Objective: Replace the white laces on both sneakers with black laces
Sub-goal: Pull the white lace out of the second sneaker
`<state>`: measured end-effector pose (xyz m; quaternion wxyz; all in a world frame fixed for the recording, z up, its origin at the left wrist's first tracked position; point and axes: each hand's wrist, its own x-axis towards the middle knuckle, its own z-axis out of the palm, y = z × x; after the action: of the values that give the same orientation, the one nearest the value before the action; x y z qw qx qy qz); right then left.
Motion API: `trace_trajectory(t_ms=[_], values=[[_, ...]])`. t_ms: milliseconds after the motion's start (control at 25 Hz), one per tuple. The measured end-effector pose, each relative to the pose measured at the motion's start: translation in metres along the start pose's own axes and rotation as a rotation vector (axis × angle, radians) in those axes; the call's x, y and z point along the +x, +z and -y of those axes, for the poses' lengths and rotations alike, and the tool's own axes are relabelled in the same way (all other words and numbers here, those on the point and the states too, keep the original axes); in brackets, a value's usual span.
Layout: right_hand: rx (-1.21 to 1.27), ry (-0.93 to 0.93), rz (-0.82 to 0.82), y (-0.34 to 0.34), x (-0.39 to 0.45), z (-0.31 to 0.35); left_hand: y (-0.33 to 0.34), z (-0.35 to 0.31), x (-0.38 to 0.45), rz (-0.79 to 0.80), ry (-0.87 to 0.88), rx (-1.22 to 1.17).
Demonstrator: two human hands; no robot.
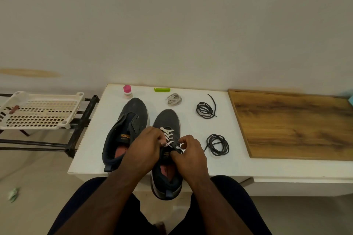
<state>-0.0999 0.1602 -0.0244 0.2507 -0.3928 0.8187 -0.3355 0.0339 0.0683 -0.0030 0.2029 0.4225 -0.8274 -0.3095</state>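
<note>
Two dark grey sneakers stand on the white table [91, 150]. The left sneaker [126, 129] has no lace in its eyelets. The right sneaker [168, 120] still carries a white lace [168, 133], and its heel hangs over the table's front edge. My left hand [145, 147] pinches a strand of that white lace near the upper eyelets. My right hand [189, 154] grips the sneaker's eyelet flap on the right side, where a bit of lace shows. A loose white lace [174, 99] lies bundled behind the shoes. Two coiled black laces [206, 109] [217, 144] lie to the right.
A small bottle with a pink cap [127, 91] and a green comb-like piece [162, 89] sit at the table's back edge. A wooden board [294, 126] covers the table's right part. A white plastic basket [40, 110] rests on a black rack at left.
</note>
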Motion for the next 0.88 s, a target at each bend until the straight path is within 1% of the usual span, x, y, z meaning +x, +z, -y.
trace_trajectory(t_ms=[120, 160, 200, 240, 280, 360, 400, 440, 640, 760, 880], values=[[0.007, 0.004, 0.011, -0.001, 0.002, 0.001, -0.009, 0.013, 0.007, -0.339, -0.15, -0.04], [0.005, 0.008, 0.013, -0.001, 0.001, 0.001, -0.01, 0.016, 0.006, -0.387, -0.172, -0.031], [0.0, 0.011, 0.013, -0.001, 0.001, 0.0, -0.009, 0.018, 0.004, -0.39, -0.169, -0.035], [-0.007, 0.012, 0.013, 0.0, 0.0, 0.0, -0.007, 0.016, 0.001, -0.345, -0.142, -0.055], [-0.01, 0.011, 0.012, 0.0, 0.0, 0.001, -0.004, 0.013, -0.001, -0.248, -0.093, -0.078], [-0.002, 0.001, 0.005, 0.0, 0.0, 0.001, 0.004, 0.006, -0.004, 0.009, 0.018, -0.088], [0.002, -0.005, 0.002, 0.0, 0.0, 0.001, 0.006, 0.005, -0.004, 0.096, 0.063, -0.071], [0.004, -0.009, 0.002, -0.001, 0.0, 0.001, 0.007, 0.005, -0.003, 0.129, 0.086, -0.048], [0.044, 0.003, -0.017, 0.0, 0.0, 0.001, 0.005, -0.002, -0.003, 0.102, 0.041, 0.009], [0.037, 0.02, -0.013, 0.0, 0.0, 0.0, 0.003, -0.003, 0.005, -0.004, -0.027, 0.019], [0.034, 0.023, 0.01, -0.001, 0.0, -0.001, -0.007, 0.0, 0.008, -0.163, -0.112, -0.037]])
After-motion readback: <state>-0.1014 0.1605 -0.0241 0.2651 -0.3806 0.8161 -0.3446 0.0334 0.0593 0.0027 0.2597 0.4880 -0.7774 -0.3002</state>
